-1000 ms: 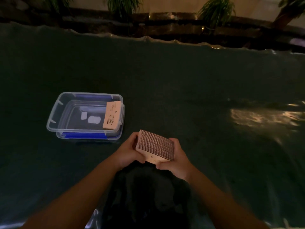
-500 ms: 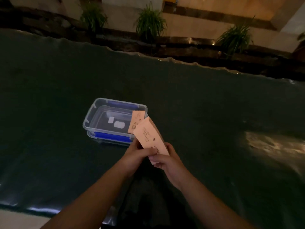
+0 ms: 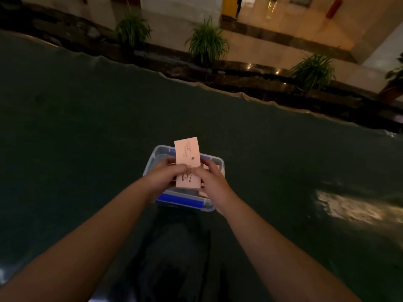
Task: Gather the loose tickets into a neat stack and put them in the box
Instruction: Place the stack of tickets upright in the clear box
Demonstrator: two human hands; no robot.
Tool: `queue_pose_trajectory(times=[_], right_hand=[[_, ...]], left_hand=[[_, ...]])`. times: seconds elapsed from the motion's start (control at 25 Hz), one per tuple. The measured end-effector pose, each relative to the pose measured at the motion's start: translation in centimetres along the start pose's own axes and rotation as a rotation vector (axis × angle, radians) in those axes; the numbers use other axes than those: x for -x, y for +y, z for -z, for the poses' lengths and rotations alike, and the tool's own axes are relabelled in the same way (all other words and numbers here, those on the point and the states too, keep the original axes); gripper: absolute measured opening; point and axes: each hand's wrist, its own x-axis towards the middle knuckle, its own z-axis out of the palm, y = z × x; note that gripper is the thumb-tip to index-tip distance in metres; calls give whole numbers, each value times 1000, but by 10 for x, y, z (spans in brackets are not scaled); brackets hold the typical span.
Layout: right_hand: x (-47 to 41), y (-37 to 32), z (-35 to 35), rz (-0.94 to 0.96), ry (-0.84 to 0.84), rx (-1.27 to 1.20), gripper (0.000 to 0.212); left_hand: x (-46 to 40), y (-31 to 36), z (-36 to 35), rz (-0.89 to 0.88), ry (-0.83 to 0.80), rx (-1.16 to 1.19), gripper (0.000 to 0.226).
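Observation:
A stack of pale pink tickets (image 3: 188,156) is held over the clear plastic box (image 3: 220,168), its printed top face toward me and its far end rising past the box's back rim. My left hand (image 3: 166,174) grips the stack's left side and my right hand (image 3: 212,176) its right side, thumbs meeting on top. The box has blue clips, one along its near edge (image 3: 181,200). A bit of another pink ticket shows inside the box under my right hand; the rest of the inside is hidden.
The box sits on a dark green cloth-covered table (image 3: 87,138) whose far edge (image 3: 239,94) runs diagonally. Beyond it stand potted plants (image 3: 207,42) on a dark ledge. A bright reflection (image 3: 349,205) lies on the cloth at right.
Both hands carried the ticket stack from in front of me to above the box, turning it so its flat face shows. The view swung left and forward, bringing the box to the centre.

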Motion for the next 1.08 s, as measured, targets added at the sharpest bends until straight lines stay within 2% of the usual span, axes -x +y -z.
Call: queue_pose_trajectory(times=[0.12,0.24,0.32,0.56,0.72,0.88,1.08], right_hand=[[-30,2,-21,-72,33,26,51],[-49,7,-35,-143,88,98,46],[-57,7,-40,-186,106,129,48],[-81,10,-45,-378,148,185,56],[-93,17,-43,-416,185,215,52],[-102,25,-45,-424,255,290,42],[-108,27,-39,-337,240,369,41]], left_hand=[[-24,4,20,76,0,-3,40],[-46,-1,28,151,5,-40,41],[-59,-7,30,197,-11,-83,41],[-81,-20,29,318,19,-124,22],[-85,-23,31,356,7,-92,21],[-86,-23,27,332,17,-173,20],[-79,-17,24,334,35,-209,22]])
